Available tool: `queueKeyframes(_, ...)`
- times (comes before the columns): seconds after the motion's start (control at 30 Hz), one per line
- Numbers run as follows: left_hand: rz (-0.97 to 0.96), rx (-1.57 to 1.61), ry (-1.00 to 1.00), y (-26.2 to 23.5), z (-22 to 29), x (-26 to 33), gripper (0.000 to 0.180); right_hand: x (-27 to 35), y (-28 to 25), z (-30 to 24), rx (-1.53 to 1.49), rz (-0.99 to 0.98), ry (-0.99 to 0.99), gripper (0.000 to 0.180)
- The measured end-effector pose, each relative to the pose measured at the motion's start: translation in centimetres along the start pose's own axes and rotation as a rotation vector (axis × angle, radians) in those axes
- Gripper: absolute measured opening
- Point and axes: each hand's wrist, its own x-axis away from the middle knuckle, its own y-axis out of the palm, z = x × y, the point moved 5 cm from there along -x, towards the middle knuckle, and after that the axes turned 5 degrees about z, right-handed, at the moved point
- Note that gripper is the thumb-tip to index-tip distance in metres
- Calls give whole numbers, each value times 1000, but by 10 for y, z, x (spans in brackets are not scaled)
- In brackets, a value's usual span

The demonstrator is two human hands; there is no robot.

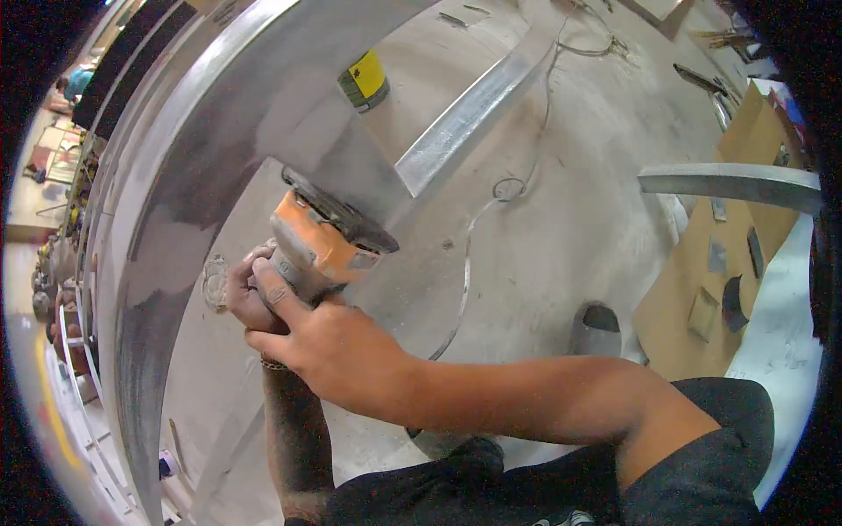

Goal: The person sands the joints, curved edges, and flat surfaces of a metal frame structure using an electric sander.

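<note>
An orange and grey power sander (317, 243) is held in front of me, tilted, with its dark flat pad facing up and away. My left hand (252, 294) wraps round the near end of its body. My right hand (329, 342) crosses over from the right and closes round the same grip, its fingers beside the left ones. The pad lies at the patchy grey surface of a large curved workpiece (298, 114); whether it touches I cannot tell. A power cord (469, 263) trails across the dusty floor.
A green and yellow can (364, 81) stands beyond the workpiece, near a bare metal-coloured bar (474, 114). At right, brown cardboard (684, 298) carries several sanding scraps, and a curved grey piece (730, 182) sits over it. A dark-topped grey cylinder-like thing (596, 331) is on the floor.
</note>
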Motion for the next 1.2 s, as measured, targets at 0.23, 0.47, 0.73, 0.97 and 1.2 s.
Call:
queueKeyframes(0.23,103,-86,-2,-6,-16,-8,13,-3,2,1,118,57,-104,33)
queueKeyframes(0.47,-33,-259,279,18,19,3,14,-5,4,1,147,-29,-131,44)
queueKeyframes(0.73,-8,-405,236,33,43,13,13,-6,7,-6,301,-82,-161,55)
queueKeyframes(0.97,-72,-565,358,42,54,18,16,-5,8,-8,336,-119,-145,75)
queueKeyframes(1.2,-33,-528,479,39,50,19,25,-5,8,-11,364,-134,-140,79)
